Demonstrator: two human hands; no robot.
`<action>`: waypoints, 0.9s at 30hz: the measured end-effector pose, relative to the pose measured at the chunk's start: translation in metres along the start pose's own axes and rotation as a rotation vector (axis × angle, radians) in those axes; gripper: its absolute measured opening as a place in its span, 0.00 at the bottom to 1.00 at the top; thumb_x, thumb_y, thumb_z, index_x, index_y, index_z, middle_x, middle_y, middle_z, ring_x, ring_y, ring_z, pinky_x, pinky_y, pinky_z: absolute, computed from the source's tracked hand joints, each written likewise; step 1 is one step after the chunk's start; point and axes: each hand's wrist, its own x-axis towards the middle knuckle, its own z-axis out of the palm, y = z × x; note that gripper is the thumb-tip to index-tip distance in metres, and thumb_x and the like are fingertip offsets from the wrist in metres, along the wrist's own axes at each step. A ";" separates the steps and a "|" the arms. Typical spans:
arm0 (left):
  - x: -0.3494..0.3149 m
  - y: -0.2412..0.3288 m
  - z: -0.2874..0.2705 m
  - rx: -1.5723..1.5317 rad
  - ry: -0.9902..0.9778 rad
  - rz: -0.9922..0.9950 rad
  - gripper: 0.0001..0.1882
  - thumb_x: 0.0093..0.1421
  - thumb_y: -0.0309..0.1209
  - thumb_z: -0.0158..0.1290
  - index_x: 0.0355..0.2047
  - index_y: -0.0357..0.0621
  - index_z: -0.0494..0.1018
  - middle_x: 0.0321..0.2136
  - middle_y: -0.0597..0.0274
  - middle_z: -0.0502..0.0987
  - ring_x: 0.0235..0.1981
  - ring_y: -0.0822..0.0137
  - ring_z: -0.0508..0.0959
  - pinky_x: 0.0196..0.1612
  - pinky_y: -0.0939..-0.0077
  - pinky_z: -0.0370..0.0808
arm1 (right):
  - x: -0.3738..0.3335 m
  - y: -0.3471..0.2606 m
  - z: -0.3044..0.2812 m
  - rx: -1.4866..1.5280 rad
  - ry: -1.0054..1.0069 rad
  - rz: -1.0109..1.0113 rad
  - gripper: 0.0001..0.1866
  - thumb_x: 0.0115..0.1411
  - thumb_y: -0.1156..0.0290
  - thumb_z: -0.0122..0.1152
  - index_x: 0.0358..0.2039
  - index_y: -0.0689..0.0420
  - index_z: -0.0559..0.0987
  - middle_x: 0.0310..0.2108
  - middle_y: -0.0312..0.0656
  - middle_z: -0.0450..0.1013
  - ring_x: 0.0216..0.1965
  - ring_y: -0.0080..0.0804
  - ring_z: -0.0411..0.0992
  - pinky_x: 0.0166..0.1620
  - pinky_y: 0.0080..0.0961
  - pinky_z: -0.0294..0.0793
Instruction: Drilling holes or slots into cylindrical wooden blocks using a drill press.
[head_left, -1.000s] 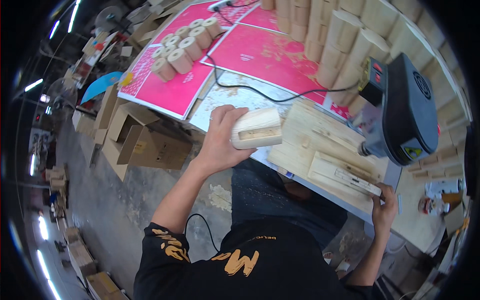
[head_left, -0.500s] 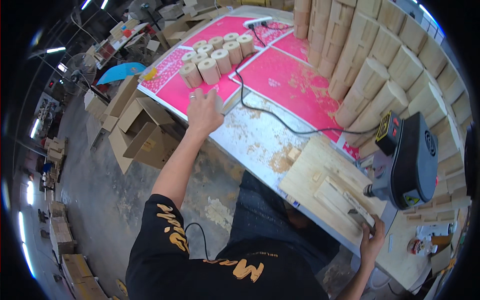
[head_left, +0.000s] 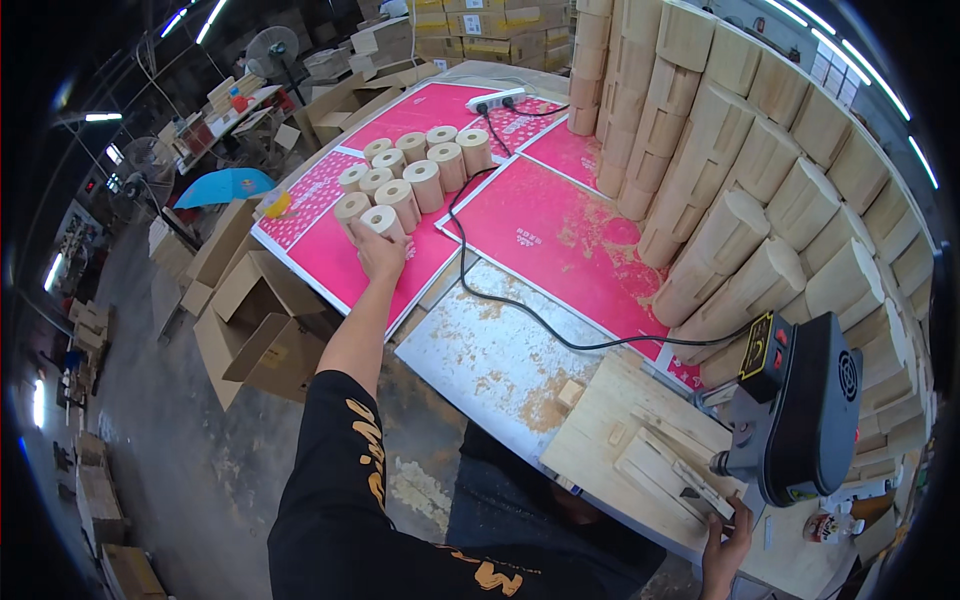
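On the pink sheet at the far left, my left hand is closed around a short wooden cylinder with a hole in its top. This cylinder stands upright at the near end of a cluster of similar wooden cylinders. At the lower right, my right hand has its fingers curled on the near end of a wooden jig, which lies on a pale board. A black drill-like machine stands beside the jig, its chuck pointing toward it.
Tall stacks of shaped wooden blocks line the right side. A black cable crosses the sawdust-strewn metal plate to a white power strip. An open cardboard box sits left of the table; a bottle stands lower right.
My left hand has reached farther over the pink sheet, and the cylinder in it now stands with the cluster. My right hand stays at the jig's end. The view has shifted.
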 end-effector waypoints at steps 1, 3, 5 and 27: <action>0.000 0.004 0.014 0.024 0.084 0.019 0.59 0.43 0.36 0.73 0.67 0.33 0.46 0.63 0.35 0.60 0.62 0.41 0.66 0.59 0.53 0.70 | -0.005 0.005 -0.003 -0.038 -0.005 0.020 0.20 0.58 0.80 0.62 0.52 0.61 0.75 0.48 0.48 0.72 0.41 0.38 0.75 0.35 0.27 0.78; 0.030 -0.007 0.029 0.023 0.075 0.008 0.60 0.42 0.36 0.74 0.67 0.34 0.45 0.63 0.34 0.59 0.62 0.41 0.66 0.59 0.53 0.70 | -0.005 0.007 -0.001 -0.068 -0.005 0.042 0.21 0.58 0.79 0.61 0.53 0.59 0.75 0.50 0.46 0.73 0.46 0.35 0.75 0.36 0.25 0.78; 0.033 0.020 0.034 -0.014 -0.036 -0.046 0.62 0.43 0.39 0.73 0.68 0.33 0.44 0.64 0.33 0.58 0.65 0.40 0.62 0.64 0.55 0.65 | -0.009 0.005 -0.004 -0.075 0.023 0.033 0.21 0.57 0.80 0.62 0.53 0.59 0.74 0.51 0.46 0.73 0.50 0.40 0.75 0.39 0.27 0.79; -0.216 0.359 0.098 -0.933 -0.821 0.581 0.51 0.36 0.33 0.75 0.60 0.39 0.63 0.54 0.51 0.73 0.55 0.58 0.74 0.58 0.63 0.72 | -0.005 0.019 -0.020 0.013 -0.165 -0.007 0.21 0.51 0.84 0.66 0.47 0.63 0.78 0.42 0.47 0.76 0.42 0.38 0.77 0.40 0.28 0.77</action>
